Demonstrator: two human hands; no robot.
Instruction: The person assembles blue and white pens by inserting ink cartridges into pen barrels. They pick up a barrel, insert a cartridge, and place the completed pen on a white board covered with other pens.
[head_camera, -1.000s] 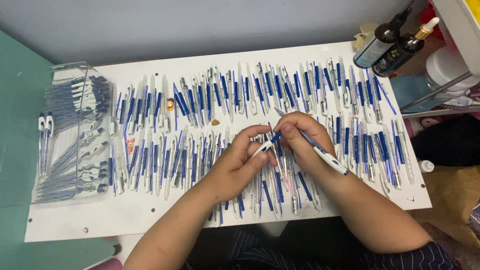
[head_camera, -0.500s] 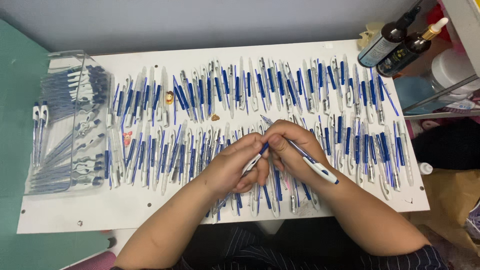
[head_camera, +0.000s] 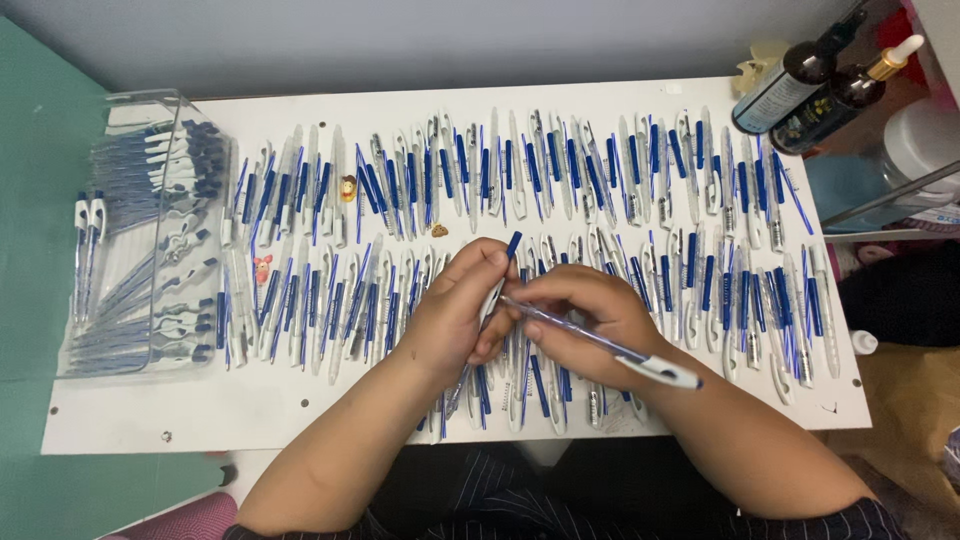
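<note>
My right hand (head_camera: 590, 325) pinches a pen (head_camera: 600, 345) above the table (head_camera: 250, 405), its long axis slanting down-right; my left hand (head_camera: 455, 315) grips a pen barrel (head_camera: 500, 275) pointing up-right.

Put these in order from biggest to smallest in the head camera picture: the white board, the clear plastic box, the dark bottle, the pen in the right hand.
1. White board
2. Clear plastic box
3. Dark bottle and pen in the right hand: look about alike, so unranked.
</note>
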